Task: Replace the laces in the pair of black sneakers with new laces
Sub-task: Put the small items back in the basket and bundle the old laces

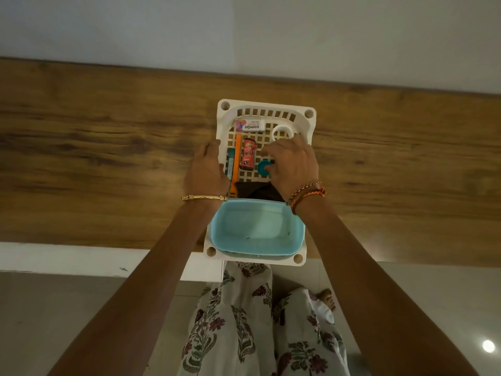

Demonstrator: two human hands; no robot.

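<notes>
white lattice basket (307, 123) | light blue tub (217, 234) | orange ruler (237, 156) | red sachet (249, 158) | teal cap (263, 167) | brown wood-grain tabletop (108, 158) | white floral-print garment (260, 327), lower centre | gold bangle (203, 198)

A white perforated plastic basket (309, 123) sits on a wood-grain surface (108, 158), its near edge overhanging. The left hand (206, 172) grips the basket's left rim. The right hand (294, 164) reaches inside, its curled fingers (271, 151) at a small teal round cap (263, 168). Also inside lie a white Camlin box (250, 125), a white ring (282, 132), a red sachet (248, 158), an orange-handled tool (237, 156) and a dark cloth (260, 190). A light blue rectangular plastic tub (257, 229) fills the near end.
</notes>
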